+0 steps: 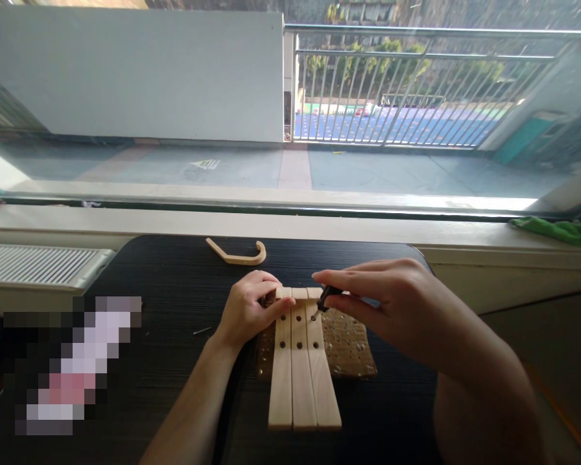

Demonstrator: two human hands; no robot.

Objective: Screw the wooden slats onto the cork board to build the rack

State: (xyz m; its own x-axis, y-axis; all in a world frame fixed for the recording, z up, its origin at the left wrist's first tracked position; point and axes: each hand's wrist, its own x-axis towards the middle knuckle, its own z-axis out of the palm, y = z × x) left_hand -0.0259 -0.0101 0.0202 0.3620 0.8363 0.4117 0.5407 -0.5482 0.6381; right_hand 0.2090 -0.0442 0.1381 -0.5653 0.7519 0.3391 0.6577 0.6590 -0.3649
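Observation:
Three pale wooden slats (304, 387) lie side by side and fan out slightly towards me. Two rows of dark holes or screw heads run across them, too small to tell which. My left hand (254, 303) grips their far left end, thumb on top and fingers mostly hidden behind. In my right hand (382, 294), thumb and fingers are closed on a black-handled screwdriver (330, 297). Its tip meets the upper right hole of the slats. Under the wood is a piece of brown cardboard (351, 349) with a shiny, pitted surface.
A hook-shaped wooden piece (242, 259) lies at the back of the black table (174, 271). A small metal screw or pin (202, 330) is left of my left hand. Beyond are a window sill (252, 224), a green cloth (556, 229) and a radiator (43, 265). A blurred patch covers something at left.

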